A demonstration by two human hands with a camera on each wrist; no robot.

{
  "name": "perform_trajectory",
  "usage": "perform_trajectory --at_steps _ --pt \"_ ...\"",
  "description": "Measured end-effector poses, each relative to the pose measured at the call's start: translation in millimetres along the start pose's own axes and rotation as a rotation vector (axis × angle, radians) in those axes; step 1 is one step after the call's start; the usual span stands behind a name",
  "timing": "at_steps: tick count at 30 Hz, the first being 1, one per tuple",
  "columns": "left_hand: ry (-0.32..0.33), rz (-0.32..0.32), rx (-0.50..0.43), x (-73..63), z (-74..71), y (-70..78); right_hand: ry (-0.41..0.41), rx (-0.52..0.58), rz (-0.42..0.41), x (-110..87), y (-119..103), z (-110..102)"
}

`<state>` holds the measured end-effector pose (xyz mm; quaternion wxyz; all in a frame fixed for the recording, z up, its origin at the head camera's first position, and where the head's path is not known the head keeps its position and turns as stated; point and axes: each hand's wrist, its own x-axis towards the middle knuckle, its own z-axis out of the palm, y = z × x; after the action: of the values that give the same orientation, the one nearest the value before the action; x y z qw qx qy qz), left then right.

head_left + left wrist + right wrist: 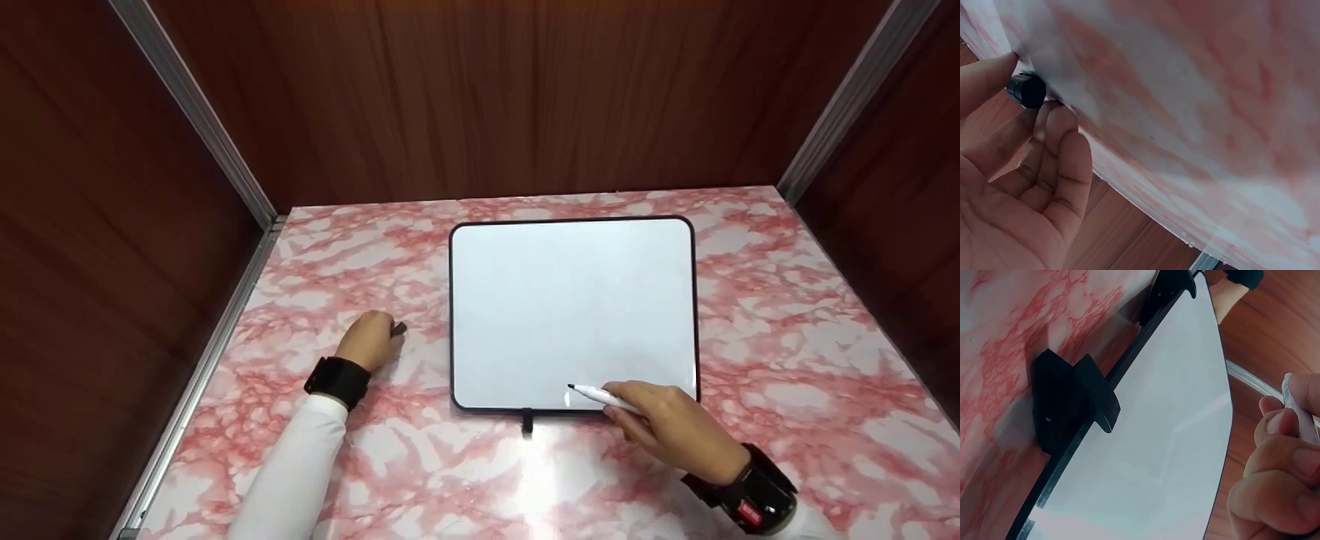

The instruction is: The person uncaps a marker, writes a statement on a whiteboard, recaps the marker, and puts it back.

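A whiteboard (574, 315) with a thin black frame stands on the table in the head view. My right hand (667, 424) holds a white marker (596, 394) near the board's lower edge, its bare black tip pointing left. In the right wrist view, curled fingers (1272, 495) grip the marker's white barrel, which is partly cut off by the frame. Left of the board, my left hand (371, 341) is low over the table and pinches a small black marker cap (1026, 90) between thumb and forefinger. Its other fingers are curled in.
Black support brackets (1075, 396) hold the board's lower edge, and one small black foot (527, 420) juts out in front. The table (420, 480) has a red and white marbled top. Brown wood-grain panels (480, 97) with metal corner rails (202, 120) enclose it.
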<state>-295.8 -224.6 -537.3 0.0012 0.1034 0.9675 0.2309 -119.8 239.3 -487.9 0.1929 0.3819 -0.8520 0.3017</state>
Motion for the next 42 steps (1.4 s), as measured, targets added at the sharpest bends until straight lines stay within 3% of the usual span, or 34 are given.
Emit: perform_trajectory --at_steps 5,9,12,17,21,33,42 --pt "0.13 0.041 0.073 -5.7 4.9 3.9 0.011 0.031 0.021 1.9 0 -1" --pt "0.185 0.047 0.017 -20.6 -8.4 43.1 0.028 0.026 0.031 3.1 -1 -1" --pt "0.181 0.039 -0.093 -23.2 -7.3 64.4 0.056 0.009 0.012 5.3 0 0" --pt "0.106 0.013 -0.328 -29.4 -2.4 93.8 0.107 -0.008 -0.027 10.4 2 1" --pt "0.072 0.011 -0.43 -35.5 3.5 109.3 0.113 0.001 -0.023 14.3 2 1" --pt "0.0 -0.004 -0.708 -45.7 27.2 122.5 0.101 0.047 0.006 20.3 0 3" --pt "-0.048 0.016 -0.809 -51.0 38.6 121.5 0.194 0.027 -0.009 25.2 1 7"
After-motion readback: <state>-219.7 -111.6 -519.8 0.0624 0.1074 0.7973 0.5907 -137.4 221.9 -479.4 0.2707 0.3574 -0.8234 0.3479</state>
